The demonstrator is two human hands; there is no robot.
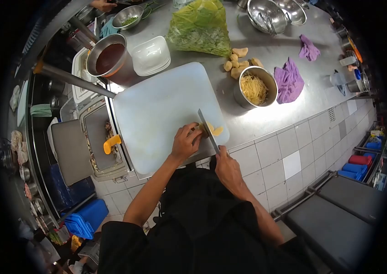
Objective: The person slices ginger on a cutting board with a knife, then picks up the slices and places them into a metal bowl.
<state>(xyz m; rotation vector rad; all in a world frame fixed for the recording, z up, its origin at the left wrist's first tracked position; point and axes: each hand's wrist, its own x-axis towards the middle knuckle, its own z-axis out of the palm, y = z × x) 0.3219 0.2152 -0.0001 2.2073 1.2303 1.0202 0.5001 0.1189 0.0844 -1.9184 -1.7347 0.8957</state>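
Note:
A white cutting board lies on the steel counter in front of me. Near its right edge, my left hand holds a piece of yellowish root, fingers curled against it. My right hand is wrapped round the handle of a knife, whose blade stands on edge beside the root. Thin yellow slices lie on the board just right of the blade. Further right is a steel pot of pale yellow shreds, with peeled root pieces behind it.
Purple cloths lie right of the pot. White dishes, a bowl of dark red liquid and a green-yellow bag stand behind the board. Left of it is an open bin with an orange handle. Another person's hand shows top left.

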